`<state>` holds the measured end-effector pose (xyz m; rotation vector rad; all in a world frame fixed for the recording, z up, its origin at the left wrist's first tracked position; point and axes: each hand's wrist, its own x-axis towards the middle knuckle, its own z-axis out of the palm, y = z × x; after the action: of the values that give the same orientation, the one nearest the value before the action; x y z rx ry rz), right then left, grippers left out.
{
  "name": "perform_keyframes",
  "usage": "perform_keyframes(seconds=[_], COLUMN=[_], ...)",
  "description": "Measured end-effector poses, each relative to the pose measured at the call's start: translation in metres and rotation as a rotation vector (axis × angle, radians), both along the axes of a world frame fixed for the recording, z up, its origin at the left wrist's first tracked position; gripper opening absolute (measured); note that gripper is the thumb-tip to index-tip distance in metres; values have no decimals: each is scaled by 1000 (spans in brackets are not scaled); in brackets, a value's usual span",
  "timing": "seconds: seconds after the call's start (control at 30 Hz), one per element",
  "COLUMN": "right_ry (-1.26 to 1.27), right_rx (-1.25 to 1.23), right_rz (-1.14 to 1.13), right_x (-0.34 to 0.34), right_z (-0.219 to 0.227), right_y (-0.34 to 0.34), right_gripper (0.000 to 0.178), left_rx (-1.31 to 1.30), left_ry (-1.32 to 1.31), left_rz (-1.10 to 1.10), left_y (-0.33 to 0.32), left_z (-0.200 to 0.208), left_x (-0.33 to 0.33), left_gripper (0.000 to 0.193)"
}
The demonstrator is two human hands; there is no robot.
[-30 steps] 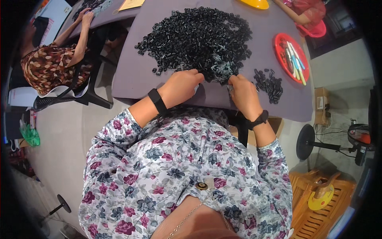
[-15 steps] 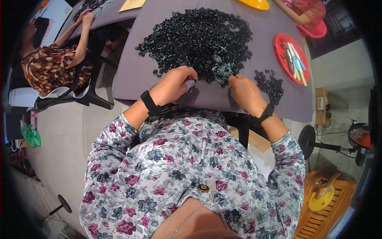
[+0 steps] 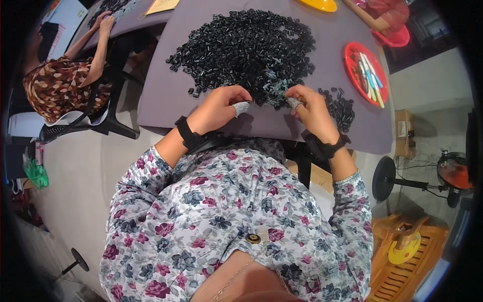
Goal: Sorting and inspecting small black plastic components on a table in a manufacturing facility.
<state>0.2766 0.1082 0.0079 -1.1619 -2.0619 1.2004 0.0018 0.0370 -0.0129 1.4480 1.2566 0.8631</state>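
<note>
A wide heap of small, shiny black pieces covers the middle of the table. At its near edge lies a tuft of thin grey-green scraps. My left hand is at the heap's near left edge, fingers curled toward a thumb wrapped in grey material. Beside the scraps, my right hand has its fingertips bent close to its own grey-wrapped thumb. Anything pinched in either hand is too small to make out. A smaller group of black pieces lies just right of my right hand.
A red plate holding several knife-like tools with pale and blue handles stands at the right. A yellow dish is at the far edge. One person sits at another table on the left; another is at the far right. A pedestal fan stands right.
My right hand has turned and moved slightly up and left toward the scraps, bringing its wrapped thumb into view. My left hand stays near its place, its thumb showing more. The view has shifted slightly.
</note>
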Motion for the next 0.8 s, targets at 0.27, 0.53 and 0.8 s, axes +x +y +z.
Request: perform_keyframes(seconds=[0.27, 0.53, 0.8], right_ry=[209, 424, 297], right_rx=[-313, -277, -91], right_rz=[-26, 66, -12], right_x=[4, -40, -44], right_z=[-22, -2, -22], right_y=[-4, -15, -15], right_gripper=[35, 31, 34], left_rx=[-76, -6, 102], left_ry=[-24, -221, 0], left_rz=[-47, -40, -19], left_y=[-4, 14, 13], left_z=[-4, 7, 4], left_x=[-2, 25, 27], left_gripper=[29, 19, 17])
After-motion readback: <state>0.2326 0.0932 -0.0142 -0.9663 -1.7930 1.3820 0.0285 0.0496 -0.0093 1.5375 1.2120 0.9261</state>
